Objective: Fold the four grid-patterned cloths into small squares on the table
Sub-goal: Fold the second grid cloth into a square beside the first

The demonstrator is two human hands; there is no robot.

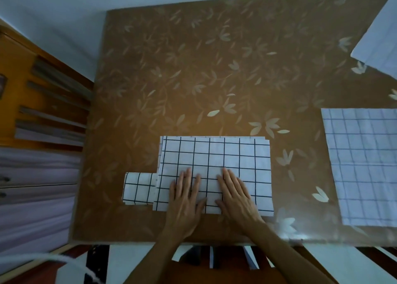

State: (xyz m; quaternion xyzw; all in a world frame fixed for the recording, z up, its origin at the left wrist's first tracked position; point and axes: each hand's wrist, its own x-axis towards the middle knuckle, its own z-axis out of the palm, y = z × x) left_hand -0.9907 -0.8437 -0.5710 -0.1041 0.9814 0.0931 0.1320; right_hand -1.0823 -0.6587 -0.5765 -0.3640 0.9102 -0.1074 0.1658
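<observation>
A white cloth with a black grid (225, 154) lies folded into a wide rectangle near the table's front edge. My left hand (185, 194) and my right hand (234, 192) press flat on its near half, side by side, fingers straight. A small folded grid cloth (137, 189) lies just left of it, partly tucked under its left edge. At the right side of the table lies a larger grid cloth (365, 165), spread flat and cut off by the frame.
The brown floral table (193, 68) stretches far behind the cloths. A plain white sheet (380, 40) lies at the far right corner. An orange cabinet with slats (32, 94) stands to the left of the table.
</observation>
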